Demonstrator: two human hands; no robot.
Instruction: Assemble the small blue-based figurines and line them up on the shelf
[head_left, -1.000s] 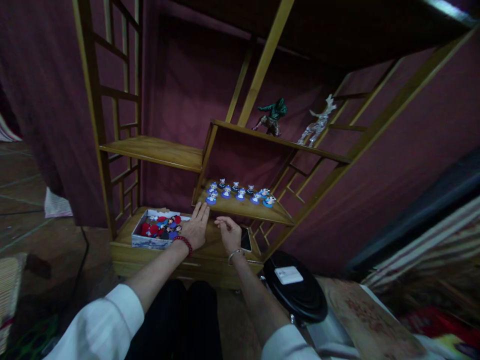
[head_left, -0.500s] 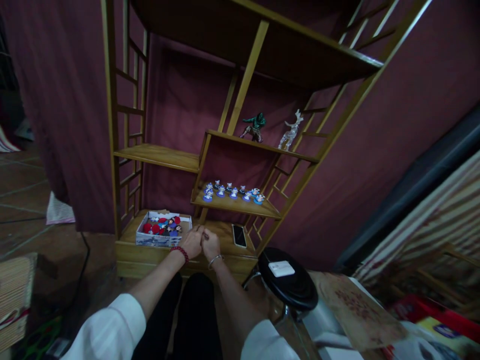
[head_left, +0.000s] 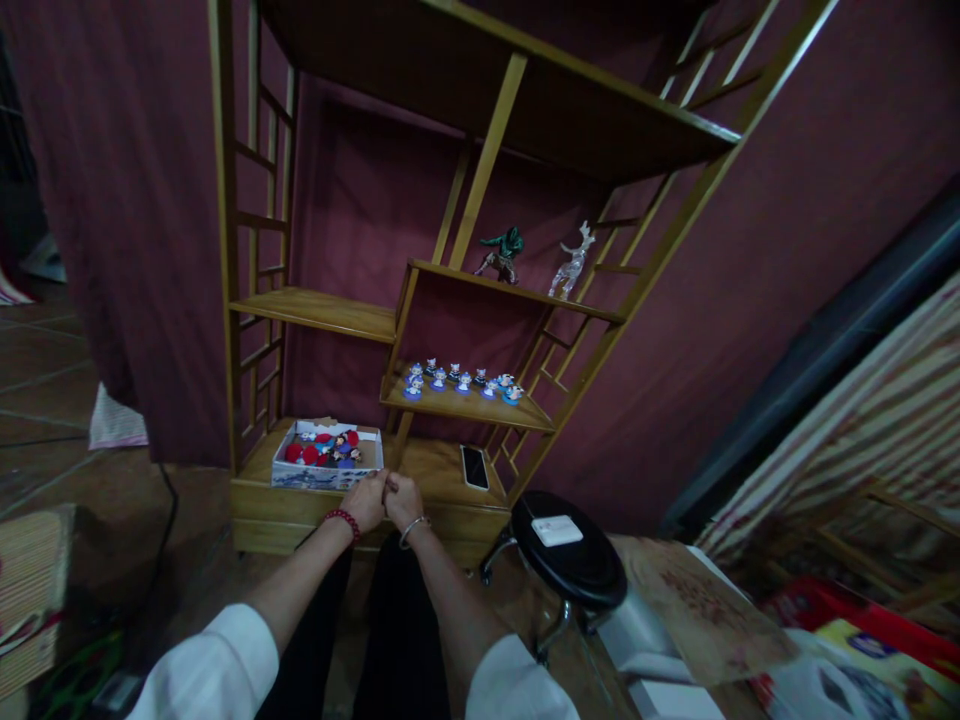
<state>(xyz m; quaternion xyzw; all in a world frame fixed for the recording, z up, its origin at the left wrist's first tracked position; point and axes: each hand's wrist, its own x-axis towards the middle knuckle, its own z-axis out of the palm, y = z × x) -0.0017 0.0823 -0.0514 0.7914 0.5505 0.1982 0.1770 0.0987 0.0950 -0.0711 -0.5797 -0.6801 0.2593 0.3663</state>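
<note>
My left hand (head_left: pixel 366 500), with a red bead bracelet at the wrist, meets my right hand (head_left: pixel 404 500), which has a silvery bangle below it. Both hands are closed, fingertips together, in front of the lowest shelf's edge. What they hold, if anything, is hidden by the fingers. Just left of them stands an open cardboard box (head_left: pixel 315 476) with small red, blue and dark figurines (head_left: pixel 309 455) jumbled inside. Above, several small blue-and-white figurines (head_left: pixel 463 382) stand in rows on the middle shelf (head_left: pixel 450 405).
A phone (head_left: pixel 474 467) lies on the lowest shelf at right. Higher up stand a green figure (head_left: pixel 502 256) and a clear deer figurine (head_left: pixel 571 262). A black round stool (head_left: pixel 592 570) carries a white packet (head_left: pixel 556 530). Boxes and bags crowd the lower right.
My joined hands have moved slightly left and down, toward me, away from the shelf. They stay closed together. The view has shifted a little; the figurines stand as before.
</note>
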